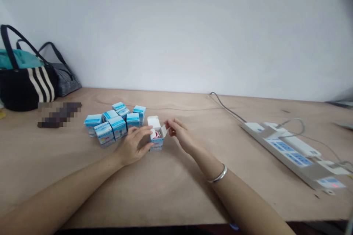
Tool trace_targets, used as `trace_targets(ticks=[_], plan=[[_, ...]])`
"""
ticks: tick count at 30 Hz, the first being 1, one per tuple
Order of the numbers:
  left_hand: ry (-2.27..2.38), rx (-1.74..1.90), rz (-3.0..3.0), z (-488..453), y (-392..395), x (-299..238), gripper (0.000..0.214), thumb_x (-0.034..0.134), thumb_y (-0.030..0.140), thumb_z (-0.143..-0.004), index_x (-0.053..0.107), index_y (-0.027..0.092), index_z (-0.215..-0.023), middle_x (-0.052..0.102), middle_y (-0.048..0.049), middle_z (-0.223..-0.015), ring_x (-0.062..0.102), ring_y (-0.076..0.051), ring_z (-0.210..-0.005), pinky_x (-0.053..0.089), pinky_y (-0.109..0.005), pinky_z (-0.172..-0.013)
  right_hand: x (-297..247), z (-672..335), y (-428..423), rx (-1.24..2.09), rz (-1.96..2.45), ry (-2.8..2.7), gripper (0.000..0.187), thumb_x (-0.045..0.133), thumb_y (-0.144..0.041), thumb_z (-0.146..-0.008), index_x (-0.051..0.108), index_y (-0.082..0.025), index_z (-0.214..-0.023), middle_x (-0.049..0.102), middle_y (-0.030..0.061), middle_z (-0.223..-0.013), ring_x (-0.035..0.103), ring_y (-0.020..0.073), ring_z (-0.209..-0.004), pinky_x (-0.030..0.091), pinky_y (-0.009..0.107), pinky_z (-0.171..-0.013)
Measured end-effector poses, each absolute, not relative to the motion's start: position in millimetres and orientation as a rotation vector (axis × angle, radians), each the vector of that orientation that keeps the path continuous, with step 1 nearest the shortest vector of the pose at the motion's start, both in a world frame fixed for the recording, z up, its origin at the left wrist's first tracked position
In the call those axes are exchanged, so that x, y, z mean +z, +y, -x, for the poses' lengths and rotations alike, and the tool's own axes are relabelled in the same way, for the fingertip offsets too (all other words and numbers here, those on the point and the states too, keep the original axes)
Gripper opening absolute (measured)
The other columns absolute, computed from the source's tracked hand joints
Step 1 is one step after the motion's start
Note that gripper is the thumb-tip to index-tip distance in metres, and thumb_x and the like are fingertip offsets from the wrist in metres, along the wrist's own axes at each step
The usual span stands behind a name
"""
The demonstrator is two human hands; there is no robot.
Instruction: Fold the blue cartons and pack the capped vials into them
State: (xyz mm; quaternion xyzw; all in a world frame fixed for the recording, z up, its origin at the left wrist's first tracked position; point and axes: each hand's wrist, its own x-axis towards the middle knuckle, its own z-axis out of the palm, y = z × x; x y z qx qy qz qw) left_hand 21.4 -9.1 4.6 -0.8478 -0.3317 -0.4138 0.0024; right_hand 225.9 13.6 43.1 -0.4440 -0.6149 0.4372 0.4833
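Observation:
A small blue-and-white carton (156, 144) stands upright on the table with its top flaps raised. Something pink and white shows inside it, too partly hidden to name. My left hand (134, 146) grips the carton from its left side, fingers at the top edge and thumb low on the front. The fingers of my right hand (179, 134) are bent together at the carton's right flap (164, 131), pinching it by its edge. Just left of my left hand, several closed cartons (118, 127) of the same kind stand in a cluster.
A long white power strip (275, 154) with plugs and a grey cable (228, 107) lies at the right. Black striped bag (24, 84) and grey striped bag (65, 79) stand at the back left, near a blurred-out dark object (59, 115). A white wall rises behind the table.

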Motion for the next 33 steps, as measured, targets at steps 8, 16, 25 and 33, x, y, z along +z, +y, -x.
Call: trace_targets(ticks=[8,16,25,33], plan=[[-1.01,-1.374,2.646,-22,-9,6,0.025,0.057,0.027,-0.084,0.05,0.02,-0.106,0.043,-0.0137,-0.136,0.043,-0.025,-0.127,0.04,-0.042,-0.101,35,-223,8,1.299,0.868,-1.609,0.042,0.069,-0.038,-0.073,0.06,-0.02,-0.109,0.065,0.0045,-0.096,0.059,0.0163,-0.083,0.048,0.032,-0.076],[-1.036,-1.372,2.664,-21,-9,6,0.023,0.058,0.026,-0.083,0.05,0.02,-0.104,0.043,-0.0135,-0.133,0.043,-0.025,-0.126,0.04,-0.043,-0.103,43,-227,5,0.66,0.768,-1.808,0.016,0.068,-0.038,-0.077,0.068,-0.022,-0.08,0.063,0.0037,-0.085,0.058,0.0173,-0.086,0.047,0.034,-0.08],[-1.077,-1.44,2.641,-21,-8,3,0.024,0.061,0.026,-0.081,0.049,0.02,-0.101,0.048,-0.0128,-0.128,0.05,-0.025,-0.118,0.044,-0.042,-0.098,43,-228,-1,0.341,0.704,-1.976,0.008,0.065,-0.027,-0.08,0.067,-0.02,-0.078,0.062,0.0045,-0.078,0.06,0.016,-0.076,0.051,0.03,-0.069],[-0.995,-1.453,2.636,-22,-7,2,0.033,0.061,0.024,-0.081,0.048,0.022,-0.111,0.047,-0.0118,-0.128,0.05,-0.025,-0.119,0.045,-0.044,-0.098,43,-229,-3,0.286,0.677,-2.097,0.011,0.059,-0.029,-0.085,0.067,-0.022,-0.082,0.061,0.0059,-0.082,0.059,0.0165,-0.075,0.051,0.031,-0.068]])
